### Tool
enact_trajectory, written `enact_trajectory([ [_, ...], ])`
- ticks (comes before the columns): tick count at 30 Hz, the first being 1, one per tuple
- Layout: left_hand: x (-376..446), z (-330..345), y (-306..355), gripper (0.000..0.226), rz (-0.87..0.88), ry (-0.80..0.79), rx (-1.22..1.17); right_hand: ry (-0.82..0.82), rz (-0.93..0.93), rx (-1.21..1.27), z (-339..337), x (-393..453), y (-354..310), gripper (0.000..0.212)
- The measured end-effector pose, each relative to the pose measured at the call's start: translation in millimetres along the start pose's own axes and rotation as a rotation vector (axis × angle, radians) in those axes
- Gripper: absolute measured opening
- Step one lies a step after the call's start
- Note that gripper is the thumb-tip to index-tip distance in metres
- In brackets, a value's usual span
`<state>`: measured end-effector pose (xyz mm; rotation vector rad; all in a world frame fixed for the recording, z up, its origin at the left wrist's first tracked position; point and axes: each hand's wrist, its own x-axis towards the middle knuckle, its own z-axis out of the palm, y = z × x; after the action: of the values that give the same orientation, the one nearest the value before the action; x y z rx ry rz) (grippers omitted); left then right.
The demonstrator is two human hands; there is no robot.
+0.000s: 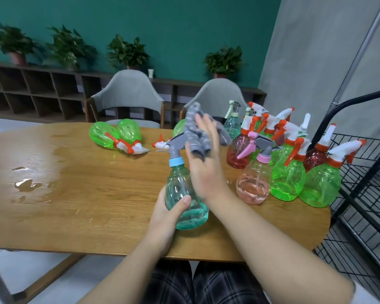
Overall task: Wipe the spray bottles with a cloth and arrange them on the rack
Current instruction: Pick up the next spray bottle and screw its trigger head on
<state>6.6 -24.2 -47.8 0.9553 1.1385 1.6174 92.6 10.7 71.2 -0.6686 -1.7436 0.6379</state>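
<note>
One bottle (185, 194) in play, teal, upright near the table's front edge. Gripped low round the belly by the left hand (166, 212), thumb across the front, probably to steady it and leave the neck free. Worked along the neck and shoulder by the right hand (203, 159), grey cloth (199, 133) pinched in the fingers and draped over the grey trigger. Wiping step, by the look of it, with plenty left to do.

Crowded on the right: a dozen or so standing bottles (287, 178), pink, green and red, packed tight and close beside the working wrist. Risky for a wide elbow swing. Three green ones (112, 134) lying flat at the far side. Rack (364, 172) hard against the table's right end, black wire shelves bare where visible. Open room to the left, though wet: puddles (26, 185) on the wood (97, 205), so slippery for setting anything down.
</note>
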Motion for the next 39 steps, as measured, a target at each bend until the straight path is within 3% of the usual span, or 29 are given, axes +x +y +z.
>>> enact_trajectory([
  [3,-1.8,1.2,-0.3,0.074,0.033,-0.013,0.083,-0.241,-0.128,-0.385,0.9,18.0,1.1,0.063],
  [6,-5.2,3.6,0.1,0.064,0.059,-0.020,0.119,-0.461,-0.422,-0.894,-3.6,31.6,12.1,0.053],
  [9,-8.3,5.8,2.9,0.053,0.061,-0.051,0.118,-0.458,-0.586,-1.118,-0.8,43.3,14.5,0.058],
  [11,-9.8,5.6,5.7,0.064,0.073,-0.077,0.143,-0.501,-0.628,-1.222,-0.9,50.5,6.4,0.057],
  [14,-11.4,5.1,8.3,0.075,0.072,-0.102,0.181,-0.581,-0.627,-1.214,-8.4,60.2,-1.7,0.043],
  [20,-12.8,5.7,9.5,0.065,0.075,-0.136,0.212,-0.541,-0.523,-1.274,-6.9,67.8,1.4,0.051],
  [28,-11.6,2.9,9.7,0.068,0.044,-0.147,0.157,-0.501,-0.264,-1.124,-33.7,79.5,1.6,0.044],
  [32,-10.2,2.4,8.0,0.077,0.042,-0.162,0.140,-0.455,-0.240,-1.172,-41.7,76.6,9.8,0.043],
  [35,-10.5,1.7,7.7,0.072,0.038,-0.160,0.119,-0.429,-0.207,-1.155,-43.2,75.5,14.7,0.044],
  [37,-10.5,1.8,7.1,0.062,0.035,-0.154,0.105,-0.405,-0.064,-1.033,-44.7,73.2,17.2,0.043],
  [39,-9.8,1.5,5.6,0.062,0.037,-0.137,0.099,-0.284,0.161,-0.685,-48.4,69.2,15.8,0.044],
])
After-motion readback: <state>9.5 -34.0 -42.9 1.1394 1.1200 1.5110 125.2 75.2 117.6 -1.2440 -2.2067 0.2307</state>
